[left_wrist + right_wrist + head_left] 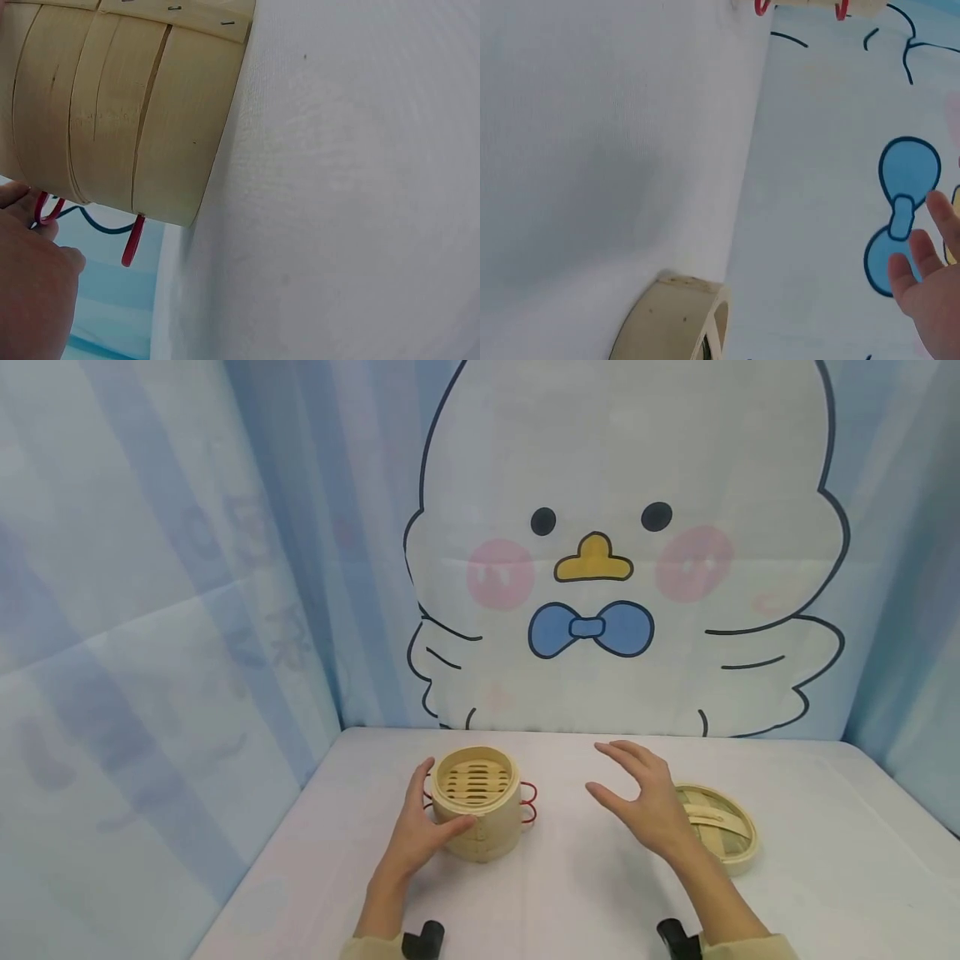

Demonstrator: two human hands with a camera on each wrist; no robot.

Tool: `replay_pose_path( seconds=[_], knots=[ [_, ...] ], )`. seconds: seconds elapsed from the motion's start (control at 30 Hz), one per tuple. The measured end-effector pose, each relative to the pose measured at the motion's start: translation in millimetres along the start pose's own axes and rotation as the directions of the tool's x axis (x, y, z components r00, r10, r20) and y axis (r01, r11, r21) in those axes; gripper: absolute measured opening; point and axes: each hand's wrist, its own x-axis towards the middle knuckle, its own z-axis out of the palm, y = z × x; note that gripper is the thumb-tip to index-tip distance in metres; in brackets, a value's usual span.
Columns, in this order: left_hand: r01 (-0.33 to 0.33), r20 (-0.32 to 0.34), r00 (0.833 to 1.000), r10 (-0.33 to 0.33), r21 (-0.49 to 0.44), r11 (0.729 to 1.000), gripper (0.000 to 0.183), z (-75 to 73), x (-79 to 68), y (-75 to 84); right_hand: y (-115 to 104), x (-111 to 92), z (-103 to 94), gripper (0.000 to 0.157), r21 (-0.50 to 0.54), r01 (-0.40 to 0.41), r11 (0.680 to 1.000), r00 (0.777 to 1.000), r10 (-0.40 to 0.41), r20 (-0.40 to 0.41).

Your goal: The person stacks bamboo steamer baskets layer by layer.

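A round bamboo steamer of stacked tiers stands upright on the table, its slatted inside showing from above. Red loops stick out at its sides, two of them on the right. My left hand holds the steamer from the left, thumb across the front of the upper tier and fingers along the far left side. In the left wrist view those fingers lie by a red loop. My right hand is raised over the table with nothing in it, fingers spread and slightly bent, between the steamer and the bamboo lid.
The lid, with a woven strap across its top, lies on the right of the white-covered table, partly behind my right forearm. A curtain printed with a cartoon bird hangs behind the table's far edge. More curtains hang at both sides.
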Motion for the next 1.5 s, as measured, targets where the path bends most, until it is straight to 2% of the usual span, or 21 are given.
replay_pose_path(
  seconds=[0.23,0.5,0.77,1.07,1.27,1.5],
  knots=[
    [-0.031,0.004,0.999,0.031,0.0,1.0,0.115,1.2,0.1,1.1,12.4,-2.2,-31.7,0.055,-0.073,-0.103,0.992,0.994,0.106,0.029],
    [-0.055,0.011,0.998,0.055,0.002,0.998,0.114,1.4,-0.1,1.2,32.0,-9.4,-64.9,0.061,-0.115,-0.167,0.979,0.983,0.174,0.057],
    [-0.053,0.011,0.999,0.053,0.001,0.999,0.113,0.2,-0.5,0.1,55.6,-19.3,-80.9,0.06,-0.139,-0.215,0.967,0.972,0.226,0.064],
    [-0.052,0.007,0.999,0.052,0.016,0.999,0.109,0.7,-0.7,-1.2,70.5,-27.7,-88.4,0.06,-0.196,-0.336,0.921,0.925,0.362,0.116],
    [-0.045,0.007,0.999,0.045,0.025,0.999,0.108,0.6,-1.8,-0.6,78.8,-32.8,-92.8,0.061,-0.187,-0.425,0.885,0.879,0.454,0.148],
    [-0.037,0.009,0.999,0.037,0.026,0.999,0.109,0.4,-0.8,-2.6,88.4,-34.3,-95.1,0.066,-0.18,-0.488,0.854,0.841,0.515,0.166]
  ],
)
